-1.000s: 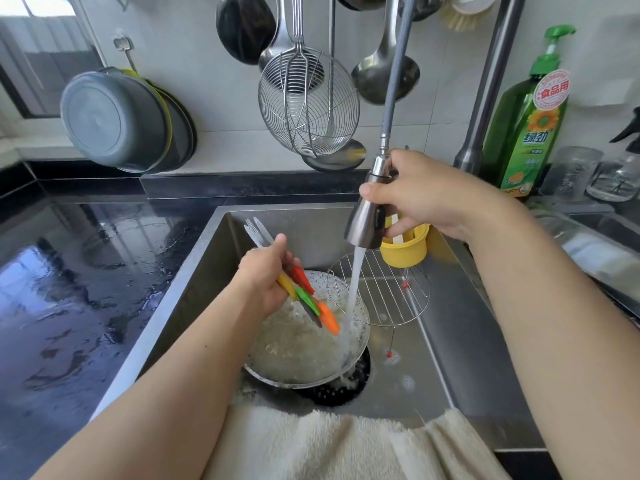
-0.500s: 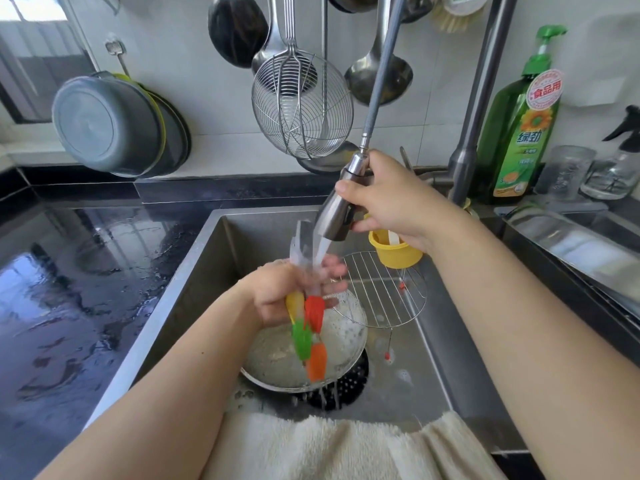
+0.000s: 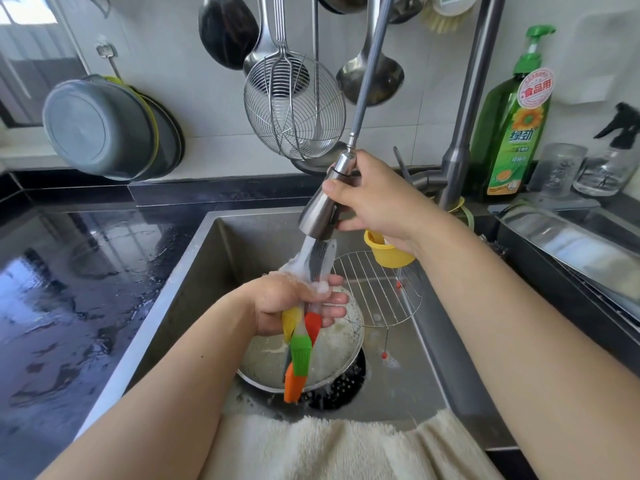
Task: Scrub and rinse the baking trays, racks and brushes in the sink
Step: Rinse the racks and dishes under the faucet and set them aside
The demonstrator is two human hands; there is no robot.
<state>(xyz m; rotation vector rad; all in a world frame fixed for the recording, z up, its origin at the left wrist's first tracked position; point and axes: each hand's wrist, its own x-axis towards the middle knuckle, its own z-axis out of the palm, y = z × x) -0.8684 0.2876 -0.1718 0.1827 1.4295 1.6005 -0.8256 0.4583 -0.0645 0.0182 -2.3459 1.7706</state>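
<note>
My left hand (image 3: 294, 303) grips a bunch of silicone brushes (image 3: 300, 348) over the steel sink (image 3: 194, 271). Their clear handles point up and their yellow, red, green and orange heads hang down. My right hand (image 3: 375, 202) holds the pull-out spray head (image 3: 323, 206) just above the handles. Water runs from it onto the handles and my fingers. Below sits a round baking tray (image 3: 332, 362) with soapy water, over the drain. A round wire rack (image 3: 381, 292) stands behind it on thin legs.
A yellow cup (image 3: 388, 252) hangs at the sink's back. A white towel (image 3: 329, 448) drapes over the front edge. A wire skimmer (image 3: 294, 109) and ladles hang above. A green detergent bottle (image 3: 512, 133) stands at the right, grey bowls (image 3: 100, 129) lean at the left. The black counter is wet.
My left hand turned the brushes from slanting heads toward the tray to hanging heads down. My right hand swung the spray head left, so the water now hits the handles.
</note>
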